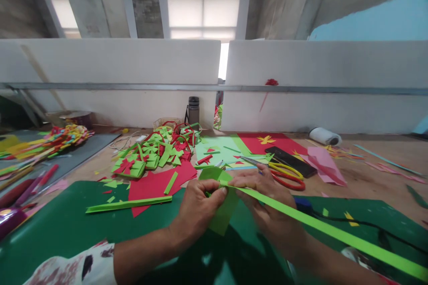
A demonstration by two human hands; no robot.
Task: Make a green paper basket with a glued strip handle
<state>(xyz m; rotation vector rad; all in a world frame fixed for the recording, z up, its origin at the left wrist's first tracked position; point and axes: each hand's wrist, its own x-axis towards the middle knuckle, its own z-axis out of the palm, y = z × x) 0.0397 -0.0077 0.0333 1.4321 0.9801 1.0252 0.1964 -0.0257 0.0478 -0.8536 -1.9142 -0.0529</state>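
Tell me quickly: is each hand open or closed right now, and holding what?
Left hand: closed, pinching the light green paper.
Right hand: closed on the same paper, at the near end of the long strip.

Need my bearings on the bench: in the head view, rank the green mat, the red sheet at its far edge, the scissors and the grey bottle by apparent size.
1. green mat, largest by far.
2. red sheet
3. scissors
4. grey bottle, smallest, but it stands farthest back, so distance may shrink it.
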